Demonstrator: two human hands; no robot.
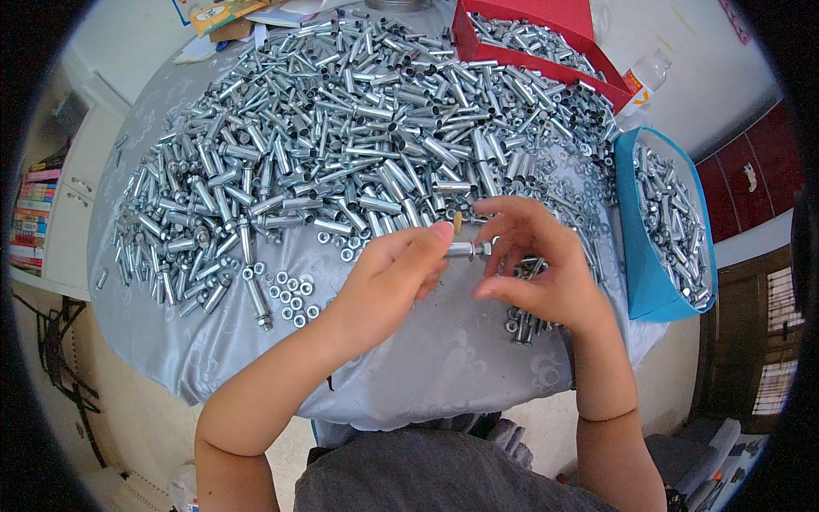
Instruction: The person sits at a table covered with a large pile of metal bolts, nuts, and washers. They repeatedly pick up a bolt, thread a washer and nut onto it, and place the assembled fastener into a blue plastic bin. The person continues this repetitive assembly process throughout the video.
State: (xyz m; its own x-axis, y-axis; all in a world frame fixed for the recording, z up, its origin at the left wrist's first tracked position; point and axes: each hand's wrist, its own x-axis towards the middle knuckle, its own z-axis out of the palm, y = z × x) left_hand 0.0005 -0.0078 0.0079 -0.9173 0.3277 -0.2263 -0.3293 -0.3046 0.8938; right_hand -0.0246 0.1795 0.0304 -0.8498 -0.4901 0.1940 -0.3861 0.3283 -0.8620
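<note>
My left hand (384, 286) is closed around a metal sleeve anchor bolt (461, 250), its thumb laid along the top. The bolt lies level, and a nut sits on its right end. Around that end curves my right hand (546, 269), thumb and fingers apart, the fingertips close to the nut. Beneath the right hand lie several bolts (527, 331), partly covered by it. Loose hex nuts (299, 294) are scattered left of my left forearm. A broad heap of silver sleeves and bolts (367, 111) spreads beyond both hands.
A red box (554, 75) with metal parts stands at the back right, a plastic bottle (647, 81) beside it. On the right edge is a blue fabric bin (641, 230) full of bolts. Washers (559, 183) lie left of it. A grey patterned cloth (435, 367) covers the table.
</note>
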